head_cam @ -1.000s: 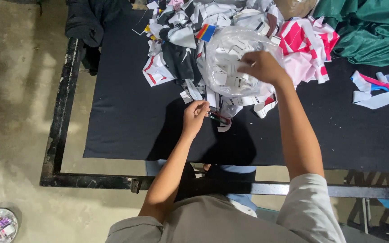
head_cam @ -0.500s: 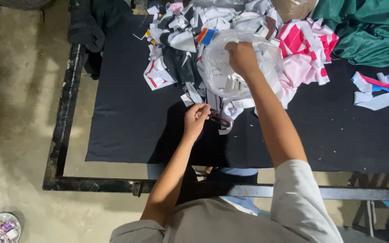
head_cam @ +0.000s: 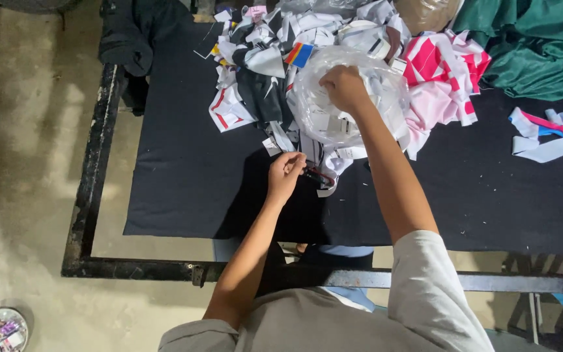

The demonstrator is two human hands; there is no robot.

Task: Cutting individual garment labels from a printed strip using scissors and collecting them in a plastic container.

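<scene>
Black cloth table (head_cam: 184, 189) is strewn with unsorted scraps (head_cam: 249, 85); left hand (head_cam: 286, 175) is curled on scissors (head_cam: 317, 176), right hand (head_cam: 343, 88) is closed on a clear bag (head_cam: 320, 117).

The table (head_cam: 184, 189) is covered in black cloth, with a dark, worn metal frame (head_cam: 92, 189); the clear plastic bag (head_cam: 320, 111) shows white slips inside; the fabric scraps (head_cam: 255, 72) are mostly white, some edged red, some black, one with a red, yellow and blue patch; a pink and white cloth (head_cam: 444, 72) lies beside deep green fabric (head_cam: 535, 45); white strips (head_cam: 548, 133) carry pink and blue; the floor (head_cam: 27, 163) is mottled grey-brown; the person's shirt (head_cam: 333, 326) is grey.
</scene>
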